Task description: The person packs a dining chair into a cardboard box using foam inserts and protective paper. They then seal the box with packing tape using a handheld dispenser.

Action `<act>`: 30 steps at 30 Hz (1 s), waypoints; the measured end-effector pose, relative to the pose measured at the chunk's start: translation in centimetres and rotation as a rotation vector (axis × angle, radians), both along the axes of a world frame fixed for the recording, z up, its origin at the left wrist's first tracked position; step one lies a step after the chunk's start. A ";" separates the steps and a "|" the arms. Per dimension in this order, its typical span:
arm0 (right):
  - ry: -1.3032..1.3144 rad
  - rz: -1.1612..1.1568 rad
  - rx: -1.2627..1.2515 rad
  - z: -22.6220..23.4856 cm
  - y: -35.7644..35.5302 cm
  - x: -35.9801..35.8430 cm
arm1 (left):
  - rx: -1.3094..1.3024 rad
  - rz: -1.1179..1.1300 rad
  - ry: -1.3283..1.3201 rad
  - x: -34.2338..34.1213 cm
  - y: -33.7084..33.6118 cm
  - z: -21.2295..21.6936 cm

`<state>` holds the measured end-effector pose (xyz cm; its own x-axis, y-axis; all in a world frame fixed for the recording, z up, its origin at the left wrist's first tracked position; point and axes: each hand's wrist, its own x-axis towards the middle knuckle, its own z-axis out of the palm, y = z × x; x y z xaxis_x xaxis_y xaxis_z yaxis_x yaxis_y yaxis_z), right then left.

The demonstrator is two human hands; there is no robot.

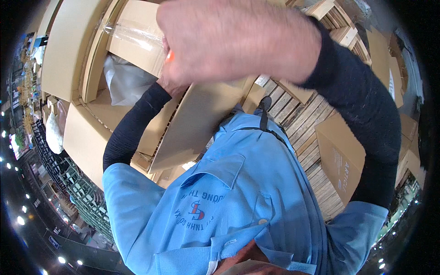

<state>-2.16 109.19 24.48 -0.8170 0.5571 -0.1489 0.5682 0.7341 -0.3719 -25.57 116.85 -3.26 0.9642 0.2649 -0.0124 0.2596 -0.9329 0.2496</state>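
Right hand [201, 41] (bare) has the open carton [195, 119] beneath it.

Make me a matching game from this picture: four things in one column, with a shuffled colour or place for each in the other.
Things:
1. right hand
2. pale plastic
3. shirt
4. long sleeves

Colours and places:
A. black
B. partly covering the left hand from view
C. light blue
D. inside the open cardboard box

Pairs: 1-B, 2-D, 3-C, 4-A
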 end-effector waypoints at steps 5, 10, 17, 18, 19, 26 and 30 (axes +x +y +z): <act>0.217 -0.895 -0.047 -8.7 -11.6 -4.1 | 0.226 0.041 0.040 0.4 -0.3 0.6; 0.460 -1.148 0.008 -21.0 -20.5 -6.0 | 0.142 0.099 -0.101 1.5 -0.6 1.5; 0.102 -0.938 -0.018 -17.1 -13.1 -7.4 | 0.259 0.182 -0.023 1.6 -5.7 2.2; 0.095 -0.836 0.035 -17.5 -11.7 -7.7 | 0.342 0.170 0.004 1.7 -5.9 2.3; 0.088 -0.736 0.090 -17.7 -10.3 -8.4 | 0.427 0.155 0.031 1.7 -6.2 2.5; -0.157 -0.465 -0.139 -20.4 -10.9 -4.1 | 0.594 0.054 0.234 0.6 -9.7 1.9; 0.454 -0.938 -0.601 -23.5 -19.7 5.8 | 0.564 -0.087 0.423 0.1 -12.1 0.6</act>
<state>3.69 89.50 0.96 -0.1760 0.9027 -0.3926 0.5172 -0.2545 -0.8172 -25.43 104.77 -2.63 0.9250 0.2633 -0.2740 0.1461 -0.9120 -0.3833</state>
